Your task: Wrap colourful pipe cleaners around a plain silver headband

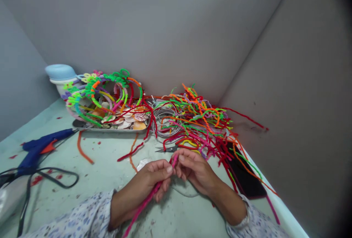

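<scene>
A pink pipe cleaner runs up from the bottom edge through the fingers of my left hand, which is closed on it. My right hand pinches the short upper end of the same pipe cleaner with thumb and fingers. A bit of darker red shows at that end, partly hidden by the fingertips. Just beyond my hands lie scissors with red handles. Below the fingers, a thin wire loop rests on the table.
A heap of colourful pipe cleaners and a wire coil lie at the back. Left of them stand a metal tray with shells and pipe-cleaner rings, and a white jar. A blue glue gun and a black phone flank my arms.
</scene>
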Tool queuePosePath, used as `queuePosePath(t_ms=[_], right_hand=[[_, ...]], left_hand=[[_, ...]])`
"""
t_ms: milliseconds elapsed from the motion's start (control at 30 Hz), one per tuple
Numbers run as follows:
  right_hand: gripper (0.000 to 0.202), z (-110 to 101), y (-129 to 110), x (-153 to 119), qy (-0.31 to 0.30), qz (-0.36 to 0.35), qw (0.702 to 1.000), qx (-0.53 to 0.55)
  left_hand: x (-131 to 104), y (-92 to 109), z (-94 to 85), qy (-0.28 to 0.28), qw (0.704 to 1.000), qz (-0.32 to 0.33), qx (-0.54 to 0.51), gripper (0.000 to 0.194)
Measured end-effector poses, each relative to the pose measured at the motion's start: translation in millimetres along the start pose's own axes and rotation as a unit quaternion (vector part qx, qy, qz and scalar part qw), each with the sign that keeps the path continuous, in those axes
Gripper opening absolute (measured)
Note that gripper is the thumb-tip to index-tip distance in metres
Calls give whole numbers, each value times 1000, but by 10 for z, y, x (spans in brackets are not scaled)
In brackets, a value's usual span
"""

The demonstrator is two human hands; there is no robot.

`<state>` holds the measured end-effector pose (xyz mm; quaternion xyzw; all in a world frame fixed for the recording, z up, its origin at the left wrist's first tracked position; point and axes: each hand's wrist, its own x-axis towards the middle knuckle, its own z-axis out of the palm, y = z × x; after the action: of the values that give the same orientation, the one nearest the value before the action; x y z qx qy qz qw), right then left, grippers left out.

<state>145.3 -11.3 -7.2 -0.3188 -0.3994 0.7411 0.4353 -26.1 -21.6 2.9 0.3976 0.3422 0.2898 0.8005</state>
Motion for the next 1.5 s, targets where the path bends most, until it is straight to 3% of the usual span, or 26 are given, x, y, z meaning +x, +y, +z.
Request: queuePosePath(t_ms=[367, 600, 933, 1133, 1500], right_hand=[[24, 107, 67, -10, 80, -23, 996, 25], [21, 109, 20, -8, 18, 16, 1000, 10], [19, 35, 56, 34, 79, -33, 996, 21], [19, 13, 51, 41, 75, -20, 996, 37], [17, -36, -6, 64, 137, -44, 987, 68]], left_hand=[[-20, 47, 22, -10, 1000, -13, -8, 22], [-5, 18, 2, 7, 1000, 6, 0, 27], [-14, 24, 21, 1, 1000, -5, -4, 25], [-45, 40, 62, 15, 1000, 5, 2, 26], [-59, 30, 81, -4, 1000, 6, 9, 24]])
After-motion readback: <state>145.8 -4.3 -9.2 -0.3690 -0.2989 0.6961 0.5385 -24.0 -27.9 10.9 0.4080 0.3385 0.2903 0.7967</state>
